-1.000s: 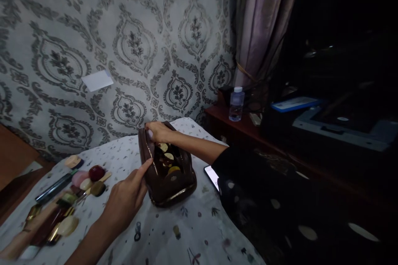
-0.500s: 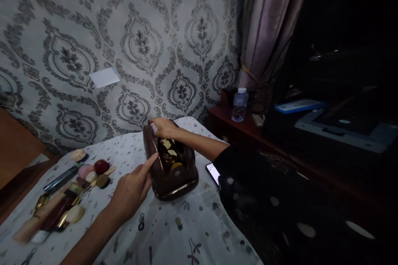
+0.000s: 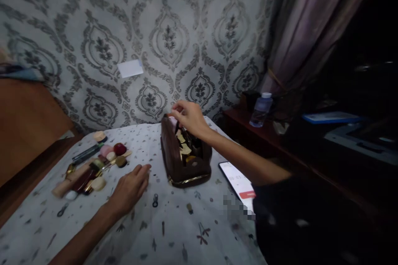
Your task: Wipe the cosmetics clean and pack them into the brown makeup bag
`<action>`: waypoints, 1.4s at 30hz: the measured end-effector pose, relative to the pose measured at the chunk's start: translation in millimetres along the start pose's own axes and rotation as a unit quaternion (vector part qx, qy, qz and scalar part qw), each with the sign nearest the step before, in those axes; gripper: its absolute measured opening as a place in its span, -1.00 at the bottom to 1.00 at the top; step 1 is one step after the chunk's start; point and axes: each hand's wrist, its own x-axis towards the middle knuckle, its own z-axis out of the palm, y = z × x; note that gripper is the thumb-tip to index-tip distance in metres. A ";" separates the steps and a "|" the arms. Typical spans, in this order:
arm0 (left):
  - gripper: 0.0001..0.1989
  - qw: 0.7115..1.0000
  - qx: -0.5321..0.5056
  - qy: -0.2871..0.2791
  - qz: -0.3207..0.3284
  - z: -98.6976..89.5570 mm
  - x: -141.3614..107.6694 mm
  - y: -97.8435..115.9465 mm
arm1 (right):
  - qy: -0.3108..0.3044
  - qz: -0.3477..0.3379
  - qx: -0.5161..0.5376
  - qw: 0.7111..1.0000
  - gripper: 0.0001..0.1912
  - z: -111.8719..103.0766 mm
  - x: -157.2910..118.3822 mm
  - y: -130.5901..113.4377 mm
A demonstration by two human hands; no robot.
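A brown cosmetic bag [image 3: 171,153] stands unzipped on the patterned sheet, with yellowish and dark items showing inside its opening. My right hand [image 3: 190,119] is over the bag's far end, thumb and fingers pinched together. Whatever they grip is too blurred to make out; a small orange-brown bit shows beside the fingertips. Left of the bag, apart from it, my left hand [image 3: 132,186] hovers over or rests on the sheet, holding nothing, its fingers stretched forward. Farther left lies a cluster of makeup items: a red round piece [image 3: 120,148], a pink sponge [image 3: 106,150] and several tubes.
A lit phone [image 3: 238,182] lies right of the bag, partly under my right sleeve. On a reddish shelf [image 3: 236,122] stands a clear water bottle [image 3: 261,109]. The patterned wall [image 3: 168,70] rises behind the bed, and a wooden panel [image 3: 27,124] is on the left.
My left hand has come away from the bag's side and moved left. My right hand has lifted at the bag's far end. The view has shifted left.
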 end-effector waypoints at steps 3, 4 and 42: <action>-0.72 0.999 0.021 -0.046 -0.013 12.1 -22.2 -24.5 | -0.026 -0.028 0.079 0.996 -0.81 9.2 -31.4 -20.9; -0.75 0.999 0.020 -0.047 -0.005 16.2 -29.6 -31.9 | -0.052 -0.034 0.097 0.993 -0.82 15.6 -43.1 -26.6; -0.69 0.927 0.083 0.012 -0.366 -36.3 -6.7 -265.4 | -0.198 0.194 0.352 0.894 -0.67 226.9 -155.6 -48.6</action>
